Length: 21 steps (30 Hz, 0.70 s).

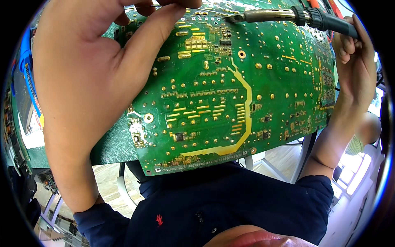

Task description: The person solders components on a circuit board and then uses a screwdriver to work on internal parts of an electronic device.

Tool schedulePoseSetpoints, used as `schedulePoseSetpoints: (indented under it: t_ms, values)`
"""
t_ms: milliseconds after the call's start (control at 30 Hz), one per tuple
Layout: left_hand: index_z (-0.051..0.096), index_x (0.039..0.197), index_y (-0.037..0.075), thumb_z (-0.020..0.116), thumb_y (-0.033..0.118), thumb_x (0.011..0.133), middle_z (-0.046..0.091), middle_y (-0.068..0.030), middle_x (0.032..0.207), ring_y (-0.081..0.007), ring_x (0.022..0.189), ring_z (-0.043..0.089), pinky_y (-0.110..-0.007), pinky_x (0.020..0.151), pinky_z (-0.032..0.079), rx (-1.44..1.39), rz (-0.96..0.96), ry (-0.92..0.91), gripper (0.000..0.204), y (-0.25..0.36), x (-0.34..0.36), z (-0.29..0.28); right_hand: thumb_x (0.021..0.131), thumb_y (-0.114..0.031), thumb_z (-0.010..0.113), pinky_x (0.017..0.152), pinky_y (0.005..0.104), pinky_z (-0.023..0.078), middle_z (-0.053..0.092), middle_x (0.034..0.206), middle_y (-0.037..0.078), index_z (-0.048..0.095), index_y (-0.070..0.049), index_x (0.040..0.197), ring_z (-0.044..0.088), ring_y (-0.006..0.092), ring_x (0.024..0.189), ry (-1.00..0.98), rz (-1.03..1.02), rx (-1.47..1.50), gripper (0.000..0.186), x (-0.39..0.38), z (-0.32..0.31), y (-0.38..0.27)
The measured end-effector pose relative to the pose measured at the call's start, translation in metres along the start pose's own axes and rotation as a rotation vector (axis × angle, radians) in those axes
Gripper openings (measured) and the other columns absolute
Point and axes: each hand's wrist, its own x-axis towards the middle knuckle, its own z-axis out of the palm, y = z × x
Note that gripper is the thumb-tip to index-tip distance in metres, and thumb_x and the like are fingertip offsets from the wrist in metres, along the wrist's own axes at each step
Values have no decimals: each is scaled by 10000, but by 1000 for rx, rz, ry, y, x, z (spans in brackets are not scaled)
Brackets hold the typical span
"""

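A large green circuit board (205, 136) lies before me, its soldered side up, with gold pads, solder joints and small chips. My right hand (356, 61) is closed around the dark handle of a soldering iron (269, 15) at the board's far right. The iron points left, and its tip rests at or just above a row of joints near the far edge. My left hand (98, 61) reaches over the board's left part, thumb and fingers pinching a thin solder wire (207, 12). The wire runs right towards the iron's tip; whether they touch is unclear.
Under the board is a green textured mat (113, 140). At the left lie a blue tool or cable (26, 57) and more circuit boards (14, 140). Below the table edge stands a chair frame (123, 191). Another person (356, 145) is in the background at right.
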Motion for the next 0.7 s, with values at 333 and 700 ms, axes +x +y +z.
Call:
schedulePoseSetpoints:
  t_ms: [333,700]
  values:
    - [682,979,8,656,-54,852,664,-35,948,-115,848,591,-226,694,401,3,18,-35,143,1,4,-1,1053,-133,411,607,186,342,404,715,9,531,128,1209,373,92,612,51,21,-19,327,-1,0,1]
    - [680,967,2,655,-66,843,658,-43,936,-124,839,584,-229,689,401,0,30,-61,144,1,9,-3,1039,-167,440,518,189,331,417,637,-14,557,64,1080,374,81,521,290,34,-32,262,3,8,8]
